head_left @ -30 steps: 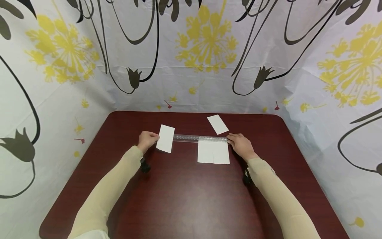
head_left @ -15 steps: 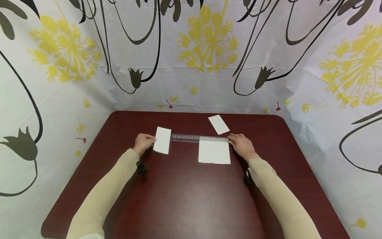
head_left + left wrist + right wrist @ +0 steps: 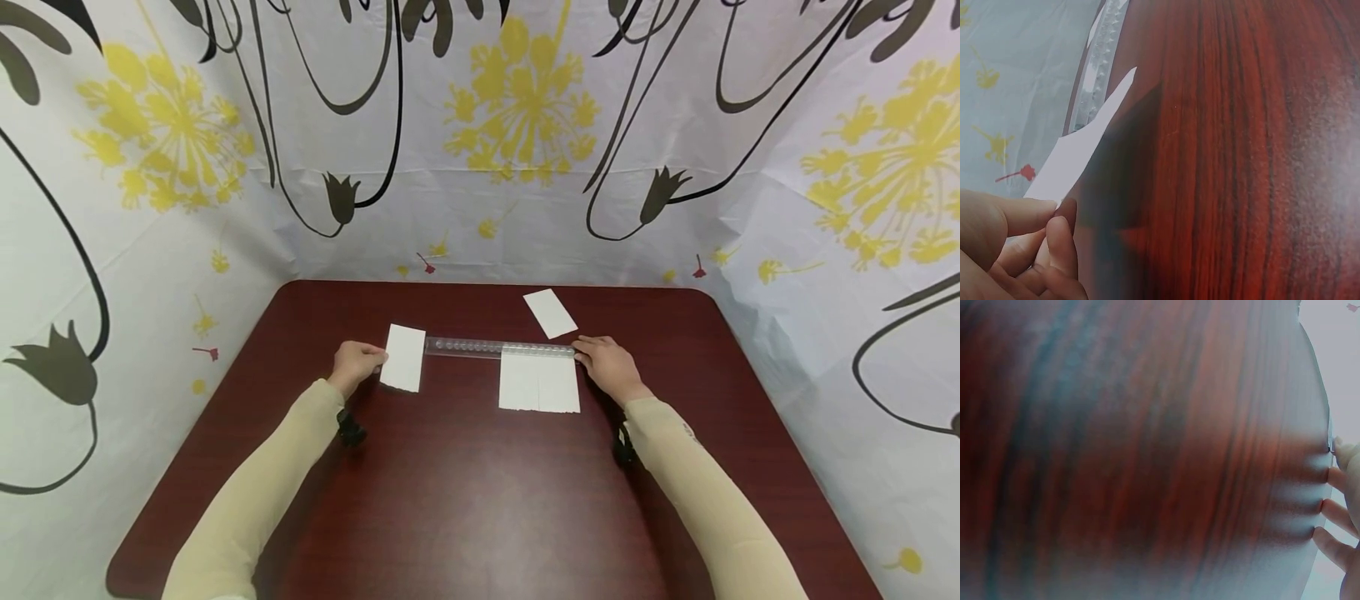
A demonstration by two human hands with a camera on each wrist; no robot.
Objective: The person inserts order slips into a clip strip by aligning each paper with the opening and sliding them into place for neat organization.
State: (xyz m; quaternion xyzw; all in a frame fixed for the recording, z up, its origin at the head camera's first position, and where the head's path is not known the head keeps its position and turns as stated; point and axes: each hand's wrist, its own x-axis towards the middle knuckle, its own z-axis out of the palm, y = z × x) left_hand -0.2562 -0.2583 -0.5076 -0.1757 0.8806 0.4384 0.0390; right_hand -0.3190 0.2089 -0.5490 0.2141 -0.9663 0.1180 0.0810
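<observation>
In the head view my left hand (image 3: 357,367) pinches a small white paper piece (image 3: 403,358) by its left edge. In the left wrist view the thumb and fingertips hold this paper (image 3: 1079,156) tilted up off the table. Right of it lies a clear plastic ruler (image 3: 465,347). Its right part covers the top edge of a white sheet (image 3: 538,382) with a faint vertical line and a ragged lower edge. At the ruler's right end rests my right hand (image 3: 609,368); in the right wrist view its fingertips (image 3: 1327,540) touch the table, spread apart.
Another white paper piece (image 3: 550,312) lies askew behind the ruler, near the far edge. All this is on a dark red wooden table (image 3: 480,500) with rounded corners. A patterned white curtain (image 3: 450,217) hangs around its back and sides.
My left hand has moved left and slightly nearer with the paper piece, uncovering more of the ruler's left end. The right hand, ruler and sheet have stayed in place.
</observation>
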